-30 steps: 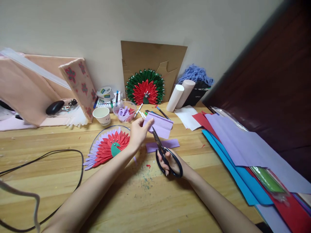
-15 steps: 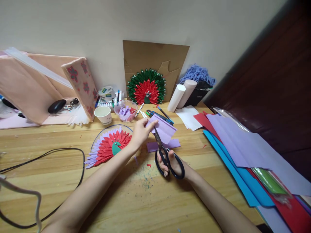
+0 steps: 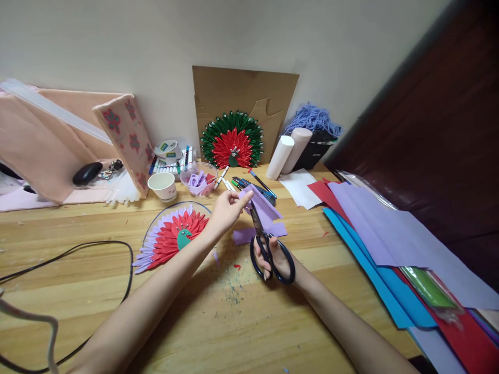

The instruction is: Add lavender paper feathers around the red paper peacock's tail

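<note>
Between the thumb and fingers of my left hand is a piece of purple paper, held above the table. My right hand grips black-handled scissors, fingers through the loops, blades pointing up at the paper's near left edge. Beneath them a purple paper strip lies on the wood. Left of my left hand rests a round peacock craft with red and purple paper feathers and a green head; my forearm covers part of its right side.
A clear bowl of paper scraps, a paper cup and several markers stand behind my hands. Cardboard with a green-and-red peacock leans on the wall. Coloured sheets lie right, a black cable left.
The purple paper has tilted in my left hand, and the scissors have shifted slightly against its edge. The whole view has moved a little, so everything sits slightly further left.
</note>
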Demonstrator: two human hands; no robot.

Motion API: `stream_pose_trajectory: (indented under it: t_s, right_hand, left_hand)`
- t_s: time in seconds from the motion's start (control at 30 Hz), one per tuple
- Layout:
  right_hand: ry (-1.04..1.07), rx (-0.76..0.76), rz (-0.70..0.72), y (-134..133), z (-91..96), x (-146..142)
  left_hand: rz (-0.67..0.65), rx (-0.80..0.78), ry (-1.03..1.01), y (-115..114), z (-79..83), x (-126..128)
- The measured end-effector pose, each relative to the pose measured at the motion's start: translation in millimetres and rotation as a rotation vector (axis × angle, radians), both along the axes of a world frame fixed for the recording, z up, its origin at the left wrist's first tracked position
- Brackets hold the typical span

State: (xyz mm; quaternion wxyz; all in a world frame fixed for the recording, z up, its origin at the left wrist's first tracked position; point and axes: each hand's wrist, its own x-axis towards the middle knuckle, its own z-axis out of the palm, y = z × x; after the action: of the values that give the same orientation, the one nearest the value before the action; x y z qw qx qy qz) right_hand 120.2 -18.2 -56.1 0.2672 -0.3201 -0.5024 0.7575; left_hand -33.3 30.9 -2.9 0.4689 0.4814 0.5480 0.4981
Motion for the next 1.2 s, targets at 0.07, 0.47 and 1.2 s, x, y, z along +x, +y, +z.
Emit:
stream_pose_trajectory:
  t_s: [0.07, 0.47, 1.2]
  right_hand:
    - [0.015, -0.043, -0.003, 1.9, 0.9, -0.5]
    - [-0.025, 0.062, -0.036, -0.4, 1.6, 2.4]
    - [-0.071, 0.071, -0.046, -0.2, 4.5, 2.5]
  left_hand:
    - [-0.051, -0.031, -0.004, -1.7, 1.2, 1.7]
    - [-0.138, -0.034, -0.054, 0.0, 0.4, -2.7]
    - [-0.16, -0.099, -0.114, -3.0, 11.2, -1.3]
